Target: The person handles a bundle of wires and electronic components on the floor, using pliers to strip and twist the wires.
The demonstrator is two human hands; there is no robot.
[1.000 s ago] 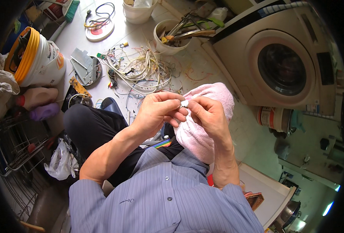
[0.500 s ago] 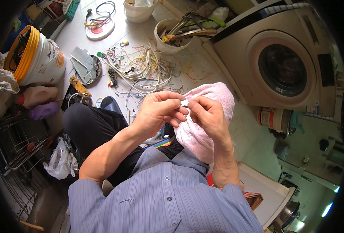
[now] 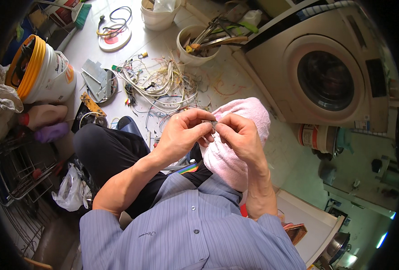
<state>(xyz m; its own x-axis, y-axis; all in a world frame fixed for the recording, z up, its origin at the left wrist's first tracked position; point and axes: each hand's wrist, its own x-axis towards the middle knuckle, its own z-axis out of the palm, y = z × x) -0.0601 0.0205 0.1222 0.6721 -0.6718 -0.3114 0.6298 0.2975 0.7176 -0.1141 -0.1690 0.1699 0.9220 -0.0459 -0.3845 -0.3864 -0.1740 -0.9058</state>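
Between the fingertips of both my hands is a small grey piece [image 3: 214,123], mostly hidden by the fingers, so its kind cannot be made out. My left hand [image 3: 181,133] pinches it from one side with thumb and forefinger, the other fingers curled beneath. From the other side my right hand [image 3: 242,137] grips it, thumb and forefinger pressed together. Under the hands a pink towel [image 3: 235,157] is draped over my right knee. Beyond them, on the floor, lies a tangled heap of wires [image 3: 163,85] in white and several colours.
A white bucket of tools [image 3: 192,51] stands beyond the wires, with a washing machine [image 3: 271,76] at right. A flat grey metal part [image 3: 98,78] lies left of the wires, near a white and yellow bucket [image 3: 51,85]. A wire rack [image 3: 24,171] stands at far left.
The small piece between my fingertips showed a white face before; now it looks grey and is more covered. My right fingers have shifted slightly left and closed in around it.
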